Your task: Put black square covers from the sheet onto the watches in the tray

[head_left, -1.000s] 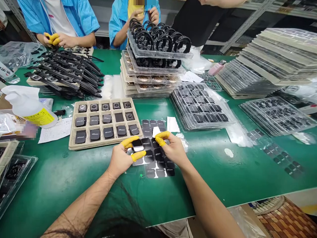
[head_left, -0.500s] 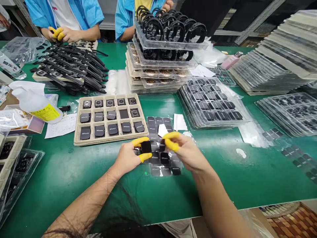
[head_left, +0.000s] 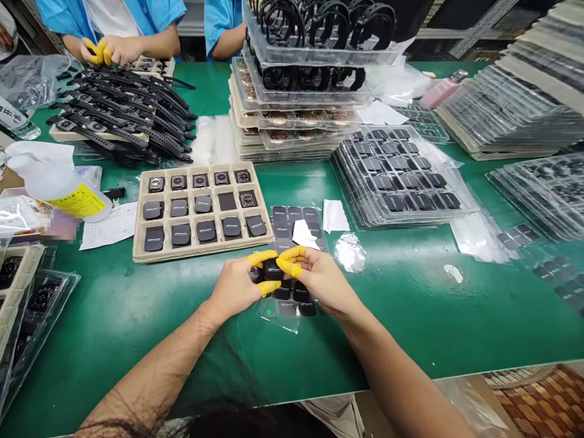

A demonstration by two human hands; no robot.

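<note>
My left hand (head_left: pixel 235 283), yellow cots on thumb and finger, pinches a black square smartwatch body (head_left: pixel 268 277) by its edges. My right hand (head_left: pixel 322 277), also in yellow cots, pinches the edge of a black protective film (head_left: pixel 273 269) with "HiFuture" lettering, which lies against the watch face. Whether it is fully stuck down I cannot tell. Below both hands is a clear sheet of similar black films (head_left: pixel 288 309), partly covered by them. Left of the sheet stands a beige tray (head_left: pixel 196 251) of watch bodies, some with lettered films on their faces, some showing their sensor backs.
Black-strapped watches (head_left: pixel 123 115) are heaped at the back left, near a white bottle (head_left: pixel 45 182). Tall tray stacks (head_left: pixel 301 100) rise behind. Clear trays (head_left: pixel 401 182) of black pieces stand to the right. A co-worker's yellow-cotted hands (head_left: pixel 107 52) are across the table.
My right hand has moved left to the watch, bringing the film onto its face. My left hand still holds the watch. The camera view has shifted slightly.
</note>
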